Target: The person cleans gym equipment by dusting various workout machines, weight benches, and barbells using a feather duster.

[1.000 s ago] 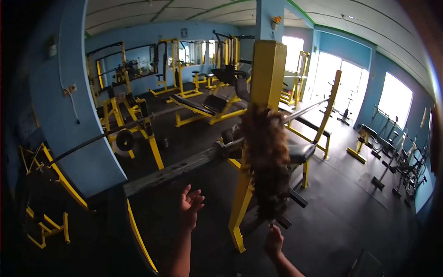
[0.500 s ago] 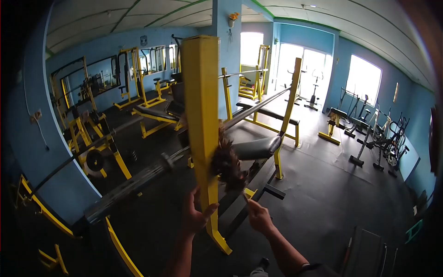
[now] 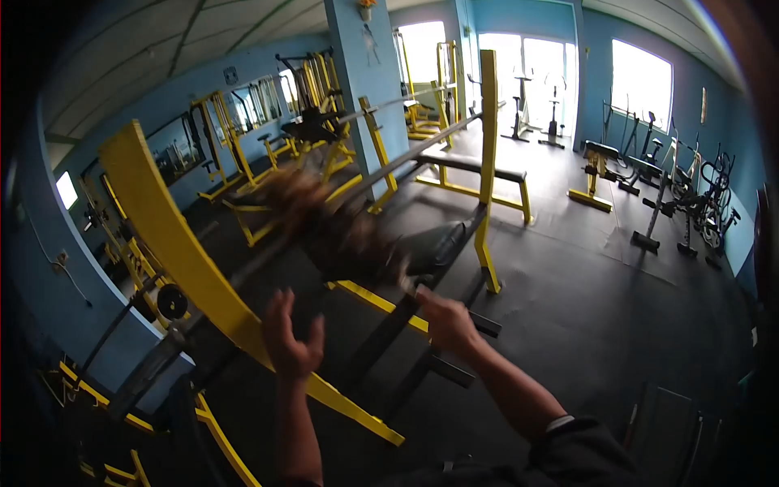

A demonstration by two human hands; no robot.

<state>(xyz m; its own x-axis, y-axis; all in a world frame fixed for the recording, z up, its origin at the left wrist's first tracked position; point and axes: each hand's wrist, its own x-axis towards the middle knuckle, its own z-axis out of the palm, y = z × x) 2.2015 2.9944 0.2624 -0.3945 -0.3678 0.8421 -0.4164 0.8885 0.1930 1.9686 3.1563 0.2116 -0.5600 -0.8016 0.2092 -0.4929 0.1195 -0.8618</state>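
Note:
My right hand (image 3: 449,325) is closed round the short handle of a brown feather duster (image 3: 337,227). The duster's feathers are smeared by motion and pass in front of the barbell (image 3: 406,156) and the bench. My left hand (image 3: 294,339) holds nothing, with its thumb and fingers apart. It is beside the near yellow post (image 3: 174,235) of the bench press rack; whether it touches the post I cannot tell. Behind the duster is the black bench pad (image 3: 442,243), partly hidden.
The rack's far yellow post (image 3: 488,122) rises beyond the pad. A second bench (image 3: 471,166) stands behind it. Along the right wall are exercise bikes and other machines (image 3: 706,195). A blue pillar (image 3: 365,105) stands at the back. Black flooring (image 3: 584,325) runs to the right.
The duster has swung left, from beside the near post to over the bench. My left hand has moved left and up, my right hand slightly up. The view has shifted, so the post appears tilted.

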